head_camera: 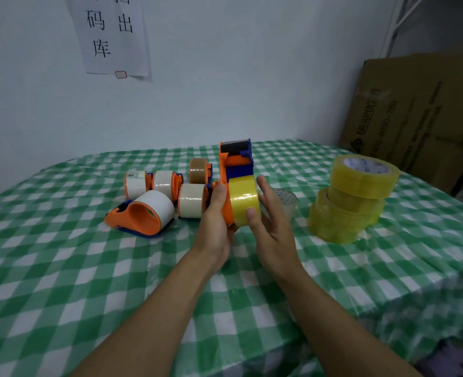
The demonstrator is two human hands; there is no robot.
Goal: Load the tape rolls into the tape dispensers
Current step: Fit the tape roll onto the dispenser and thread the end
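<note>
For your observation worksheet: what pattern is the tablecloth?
The tablecloth is green-and-white checked; head view.

Your left hand [215, 219] and right hand [272, 227] are bare. Back from the grip, your left forearm [154, 308] and right forearm [333, 317] are bare and slim, uncovered all the way. Right at the grip, your right thumbnail [250, 212] is short and rounded.

Left arm: bare forearm, reaches forward from the lower left, wrist straight
Left hand [216, 213]: grips the tape dispenser [233, 160], thumb laid up along its side, other fingers hidden behind it
Right arm: bare forearm, comes in from the lower right, angled inward
Right hand [275, 227]: palm turned left, fingers straight and slightly spread, thumb tip rests on the yellow tape roll [244, 198]
</note>
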